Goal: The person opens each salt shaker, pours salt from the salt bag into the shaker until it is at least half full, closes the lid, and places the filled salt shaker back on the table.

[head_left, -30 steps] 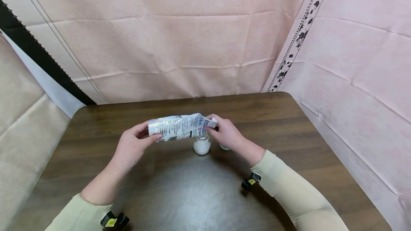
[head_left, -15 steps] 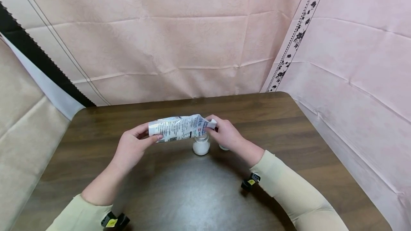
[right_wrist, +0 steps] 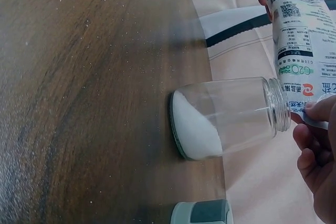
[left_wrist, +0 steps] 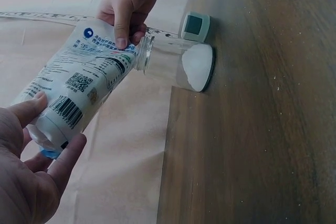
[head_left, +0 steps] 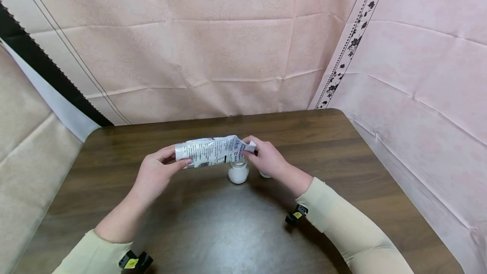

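A white printed bag of salt (head_left: 207, 152) lies nearly level above a clear glass jar (head_left: 238, 175). My left hand (head_left: 157, 173) holds the bag's bottom end between thumb and fingers. At the other end, my right hand (head_left: 269, 160) pinches the narrowed, crumpled mouth of the bag beside the jar's rim. White grains form a sloping heap (right_wrist: 194, 129) in the bottom of the upright jar, as the right wrist view shows. Whether grains are falling cannot be made out; the bag's opening is hidden by the right fingers.
A green and white cap (left_wrist: 195, 27) sits on the wooden table (head_left: 213, 231) to the right of the jar, partly behind my right hand in the head view. Scattered white specks dot the tabletop. Pink cloth (head_left: 228, 54) hangs behind the far table edge.
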`<state>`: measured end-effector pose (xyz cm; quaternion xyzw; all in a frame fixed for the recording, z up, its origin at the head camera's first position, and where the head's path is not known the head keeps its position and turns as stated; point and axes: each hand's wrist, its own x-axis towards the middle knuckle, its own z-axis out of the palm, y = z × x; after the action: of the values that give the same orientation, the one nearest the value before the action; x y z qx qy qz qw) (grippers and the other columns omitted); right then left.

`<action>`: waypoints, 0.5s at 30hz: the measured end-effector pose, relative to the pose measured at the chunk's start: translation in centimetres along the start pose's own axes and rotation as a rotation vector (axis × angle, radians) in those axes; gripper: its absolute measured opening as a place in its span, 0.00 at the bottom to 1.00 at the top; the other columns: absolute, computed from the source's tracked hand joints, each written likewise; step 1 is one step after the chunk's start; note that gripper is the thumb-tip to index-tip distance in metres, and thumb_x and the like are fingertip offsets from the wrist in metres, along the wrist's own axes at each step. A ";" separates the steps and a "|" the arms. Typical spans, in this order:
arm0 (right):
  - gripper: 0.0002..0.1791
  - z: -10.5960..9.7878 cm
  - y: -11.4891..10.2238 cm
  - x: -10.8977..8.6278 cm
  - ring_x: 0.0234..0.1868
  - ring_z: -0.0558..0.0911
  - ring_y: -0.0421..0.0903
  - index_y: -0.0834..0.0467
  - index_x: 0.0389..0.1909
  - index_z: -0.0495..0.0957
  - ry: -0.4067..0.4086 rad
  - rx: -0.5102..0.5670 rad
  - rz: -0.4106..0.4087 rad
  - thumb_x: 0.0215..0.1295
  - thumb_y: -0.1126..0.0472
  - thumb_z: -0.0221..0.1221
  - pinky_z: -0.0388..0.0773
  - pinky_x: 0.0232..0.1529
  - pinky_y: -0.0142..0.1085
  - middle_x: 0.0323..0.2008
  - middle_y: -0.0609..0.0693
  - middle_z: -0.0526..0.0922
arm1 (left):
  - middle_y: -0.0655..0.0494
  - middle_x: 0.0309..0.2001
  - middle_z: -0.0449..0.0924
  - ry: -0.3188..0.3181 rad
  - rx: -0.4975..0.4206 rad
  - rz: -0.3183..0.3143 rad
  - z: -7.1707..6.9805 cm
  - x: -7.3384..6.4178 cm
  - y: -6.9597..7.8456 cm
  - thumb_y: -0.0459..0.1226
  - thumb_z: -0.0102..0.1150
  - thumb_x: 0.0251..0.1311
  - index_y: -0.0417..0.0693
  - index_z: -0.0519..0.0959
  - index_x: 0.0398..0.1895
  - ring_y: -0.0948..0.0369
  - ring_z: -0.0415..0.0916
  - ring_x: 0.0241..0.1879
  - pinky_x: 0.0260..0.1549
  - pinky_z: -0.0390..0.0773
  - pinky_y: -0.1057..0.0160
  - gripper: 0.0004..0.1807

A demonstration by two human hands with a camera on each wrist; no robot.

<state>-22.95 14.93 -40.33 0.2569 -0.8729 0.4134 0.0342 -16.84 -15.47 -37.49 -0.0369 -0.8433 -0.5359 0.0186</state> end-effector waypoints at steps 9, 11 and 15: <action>0.10 0.1 0.0 0.2 0.38 0.83 0.42 0.54 0.47 0.77 -0.009 0.009 0.021 0.67 0.64 0.63 0.77 0.34 0.37 0.43 0.51 0.86 | 0.50 0.53 0.82 -0.012 0.033 0.002 -0.3 0.1 0.0 0.49 0.71 0.57 0.46 0.81 0.57 0.55 0.80 0.47 0.38 0.80 0.69 0.27; 0.10 0.1 0.0 0.2 0.38 0.83 0.42 0.54 0.47 0.78 -0.012 0.009 0.026 0.68 0.64 0.63 0.78 0.34 0.37 0.44 0.50 0.86 | 0.49 0.54 0.81 -0.016 0.038 0.002 -0.3 0.1 0.1 0.49 0.71 0.57 0.46 0.81 0.57 0.54 0.80 0.47 0.38 0.80 0.69 0.27; 0.10 0.1 -0.1 0.2 0.38 0.83 0.42 0.55 0.48 0.78 -0.019 0.006 0.033 0.67 0.64 0.63 0.78 0.34 0.37 0.44 0.51 0.86 | 0.48 0.55 0.80 -0.021 0.049 0.001 -0.5 0.0 0.1 0.49 0.71 0.57 0.45 0.81 0.56 0.54 0.80 0.47 0.38 0.79 0.69 0.27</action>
<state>-23.08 14.70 -40.33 0.2466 -0.8760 0.4141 0.0185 -16.87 -15.88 -37.16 -0.0426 -0.8564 -0.5145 0.0107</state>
